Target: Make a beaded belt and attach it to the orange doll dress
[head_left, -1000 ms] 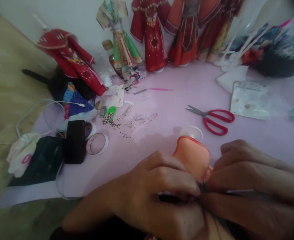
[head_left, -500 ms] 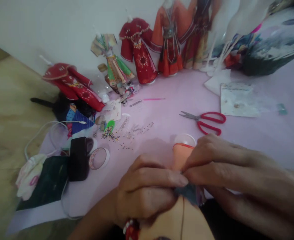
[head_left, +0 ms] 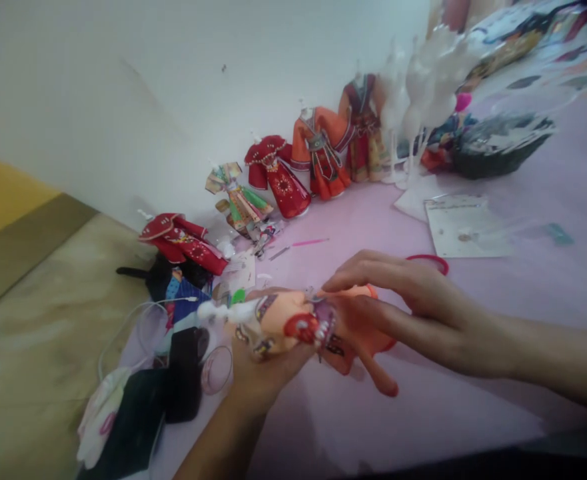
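Note:
A small white headless doll form [head_left: 236, 311] in an orange dress [head_left: 283, 310] lies on its side in the air, its neck toward the left. Red trim and a beaded purple band ring its waist. My left hand [head_left: 268, 373] grips it from below, fingers mostly hidden behind the dress. From the right, my right hand [head_left: 418, 300] has its thumb and fingertips closed on the skirt just below the waistband. Red scissors [head_left: 430, 260] show only part of a handle behind my right hand.
Dressed doll forms [head_left: 283, 177] line the wall, with bare white forms [head_left: 418, 87] beside them. A dark basket [head_left: 503, 147] stands at the right. A white card [head_left: 466, 227], pink pen [head_left: 310, 242], black phone [head_left: 183, 373] and tape roll [head_left: 216, 370] lie on the pink table.
The doll form has been raised and turned on its side, with its waist facing me. My hands have moved apart; the right one now lies on the skirt. The view has shifted.

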`<state>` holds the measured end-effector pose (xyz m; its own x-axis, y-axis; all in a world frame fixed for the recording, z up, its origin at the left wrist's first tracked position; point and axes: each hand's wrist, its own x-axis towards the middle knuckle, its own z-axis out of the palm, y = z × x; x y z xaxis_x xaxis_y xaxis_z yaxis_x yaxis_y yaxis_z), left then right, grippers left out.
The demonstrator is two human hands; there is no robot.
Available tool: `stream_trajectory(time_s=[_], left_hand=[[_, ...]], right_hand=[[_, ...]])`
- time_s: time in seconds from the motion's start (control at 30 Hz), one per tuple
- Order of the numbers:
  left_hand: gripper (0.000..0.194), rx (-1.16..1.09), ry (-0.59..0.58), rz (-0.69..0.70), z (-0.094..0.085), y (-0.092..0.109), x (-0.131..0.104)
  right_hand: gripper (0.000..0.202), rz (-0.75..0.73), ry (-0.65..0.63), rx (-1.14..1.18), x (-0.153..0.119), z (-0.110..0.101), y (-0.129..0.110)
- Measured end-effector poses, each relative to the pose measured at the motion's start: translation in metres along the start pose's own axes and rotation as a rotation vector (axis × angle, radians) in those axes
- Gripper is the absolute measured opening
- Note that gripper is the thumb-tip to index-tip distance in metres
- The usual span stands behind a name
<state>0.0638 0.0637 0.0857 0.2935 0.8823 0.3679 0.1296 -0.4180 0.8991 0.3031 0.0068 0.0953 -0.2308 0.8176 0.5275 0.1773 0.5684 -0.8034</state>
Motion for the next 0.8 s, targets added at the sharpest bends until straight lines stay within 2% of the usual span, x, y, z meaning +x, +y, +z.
stream_trajectory(time_s=[0.13,0.2,0.33,0.53,0.63,0.8], left_hand=[[0.045,-0.222,-0.019,-0.025,0.009,0.003,0.007],[0.043,-0.251,0.001,-0.048,0.014,0.003,0.013],[0.037,-0.256,0.01,-0.045,0.023,-0.003,0.028],[0.033,-0.215,0.016,0.005,0.029,-0.019,0.042],[0.038,-0.187,0.038,-0.029,0.029,-0.021,0.043],[0.04,-0.153,0.03,-0.008,0.027,-0.021,0.043]], right_hand=[[0.028,-0.028,0.047,0.016,0.001,0.004,0.007],[0.03,-0.084,0.07,0.014,0.002,0.007,0.011],[0.036,-0.141,0.093,-0.059,0.004,0.007,0.023],[0.03,-0.011,0.143,-0.164,0.006,0.003,0.043],[0.039,-0.055,0.167,-0.226,0.002,0.01,0.043],[0.054,-0.114,0.123,-0.425,-0.005,0.027,0.041]])
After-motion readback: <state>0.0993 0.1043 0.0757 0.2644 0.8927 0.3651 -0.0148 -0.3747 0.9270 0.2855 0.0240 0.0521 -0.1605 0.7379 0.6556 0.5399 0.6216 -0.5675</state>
